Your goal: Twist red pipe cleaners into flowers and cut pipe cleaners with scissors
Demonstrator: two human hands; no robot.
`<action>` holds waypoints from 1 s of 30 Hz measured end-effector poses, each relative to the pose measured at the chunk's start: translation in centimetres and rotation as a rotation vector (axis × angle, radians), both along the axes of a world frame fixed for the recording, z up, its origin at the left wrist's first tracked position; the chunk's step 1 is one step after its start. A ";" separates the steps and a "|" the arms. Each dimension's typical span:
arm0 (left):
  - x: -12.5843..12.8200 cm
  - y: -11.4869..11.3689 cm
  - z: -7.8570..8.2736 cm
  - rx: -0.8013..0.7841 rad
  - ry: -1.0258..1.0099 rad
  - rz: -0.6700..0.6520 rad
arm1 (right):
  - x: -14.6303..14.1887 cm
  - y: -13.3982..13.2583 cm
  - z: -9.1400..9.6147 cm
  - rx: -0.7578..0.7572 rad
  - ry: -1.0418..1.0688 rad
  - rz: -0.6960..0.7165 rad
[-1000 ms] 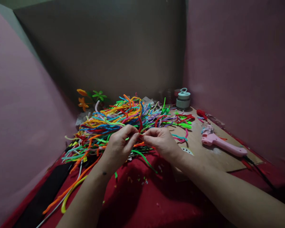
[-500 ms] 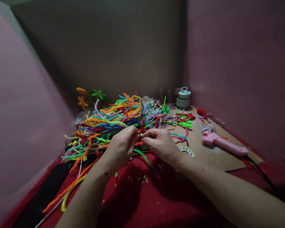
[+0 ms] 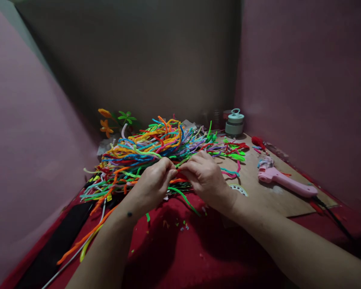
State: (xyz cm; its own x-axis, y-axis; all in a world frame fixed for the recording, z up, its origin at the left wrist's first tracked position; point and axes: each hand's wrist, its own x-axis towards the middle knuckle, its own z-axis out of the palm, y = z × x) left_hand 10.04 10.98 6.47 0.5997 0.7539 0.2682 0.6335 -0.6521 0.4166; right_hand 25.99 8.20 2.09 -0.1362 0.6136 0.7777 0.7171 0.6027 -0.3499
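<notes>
Pinching a red pipe cleaner (image 3: pixel 178 170) in the left hand (image 3: pixel 158 178), thumb and forefinger pressed together on it. Closing on it from the other side with the right hand (image 3: pixel 203 176), fingertips bunched, nearly meeting those of the left. Cannot tell its full shape, mostly hidden by the fingers. Spread beyond both hands and out past the left one: a many-coloured heap of pipe cleaners (image 3: pixel 138 150). Curving nearer than the fingertips, between the hands: a green pipe cleaner (image 3: pixel 183 196). Set just beside the right wrist: a white ring with dark spots (image 3: pixel 239 189), on cardboard (image 3: pixel 289 206). Lying farther right of that hand: a pink glue gun (image 3: pixel 289 184). Standing well beyond it: a lidded jar (image 3: pixel 234 125). Scattered below the hands on the red-covered tabletop (image 3: pixel 168 261): tiny scraps (image 3: pixel 182 228).
</notes>
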 end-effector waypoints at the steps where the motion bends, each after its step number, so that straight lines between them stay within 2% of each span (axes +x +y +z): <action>1: 0.0 0.0 0.1 -0.010 -0.009 -0.004 | 0.0 0.0 0.0 -0.057 0.040 0.019; 7: 0.0 0.3 0.0 -0.051 -0.028 0.015 | -0.1 -0.1 0.3 -0.421 0.211 0.077; 11: -0.4 0.6 0.1 -0.092 -0.046 0.035 | 0.1 0.2 0.5 -0.503 0.256 0.129; 15: -1.0 0.9 0.4 -0.165 -0.063 0.006 | 0.3 0.4 0.7 -0.567 0.377 0.259; 20: -0.8 0.8 0.4 -0.203 -0.053 -0.010 | 0.3 0.5 0.4 -0.810 0.547 0.487; 25: -0.1 0.5 0.0 -0.190 -0.132 -0.004 | 0.4 0.8 0.2 -0.972 0.675 0.568; 28: 0.0 0.4 0.2 -0.225 -0.211 0.016 | 0.4 0.9 0.1 -0.998 0.737 0.596; 30: 0.1 0.4 0.5 -0.269 -0.257 0.044 | 0.3 0.9 0.1 -0.979 0.736 0.559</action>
